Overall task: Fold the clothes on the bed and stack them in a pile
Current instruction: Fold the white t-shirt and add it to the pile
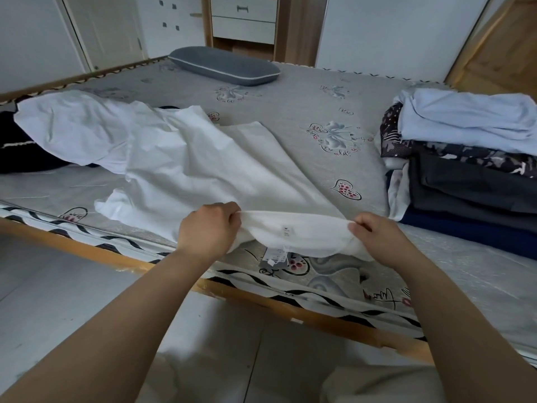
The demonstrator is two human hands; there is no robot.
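Note:
A white T-shirt (203, 170) lies spread across the grey patterned bed (290, 112), its neck end near the front edge. My left hand (207, 228) grips the shirt's left shoulder. My right hand (374, 234) pinches the right shoulder, and the collar label shows between them. A paper tag hangs below the collar. A second white garment (72, 126) lies crumpled at the left, over a black garment (17, 152). At the right stands a pile of folded clothes (470, 170), with a pale blue piece on top and dark ones beneath.
A grey pillow (223, 66) lies at the far side of the bed. The wooden bed frame (261, 298) runs along the front edge, above a tiled floor. A drawer unit (244, 18) and white doors stand behind the bed.

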